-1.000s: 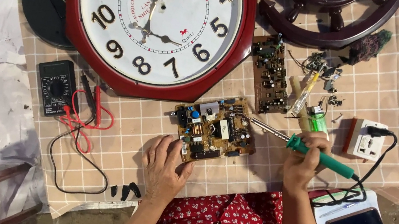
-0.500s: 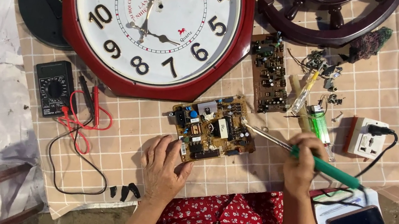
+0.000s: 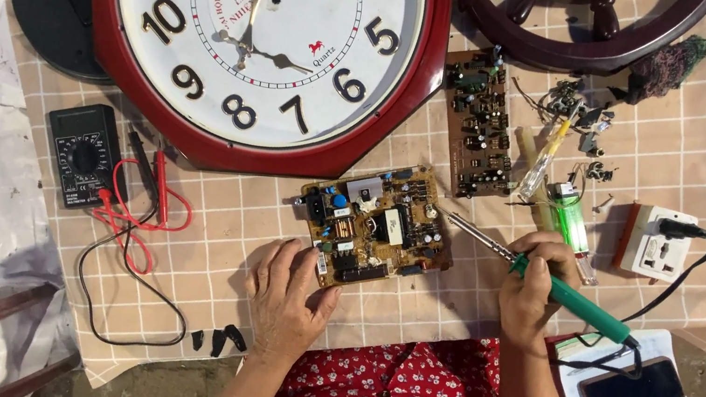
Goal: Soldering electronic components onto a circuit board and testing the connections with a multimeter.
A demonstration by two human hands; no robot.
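My right hand (image 3: 535, 289) grips the green soldering iron (image 3: 548, 281); left hand (image 3: 289, 290) lies flat, pinning the circuit board (image 3: 375, 225) (barely). A slip could scorch neighbouring components beyond the tip.

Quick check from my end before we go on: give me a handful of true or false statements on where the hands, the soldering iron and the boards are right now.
1. The right hand holds the green-handled soldering iron. True.
2. The iron's tip rests on the dark board beside the clock. False: it points at the right edge of the yellowish circuit board; the dark board lies untouched higher up.
3. The left hand lies flat at the yellowish board's lower left corner. True.
4. The black multimeter is in the left hand. False: it lies apart on the cloth, left of the board, with its red and black leads.
5. The green lighter lies between the iron and the white socket block. True.
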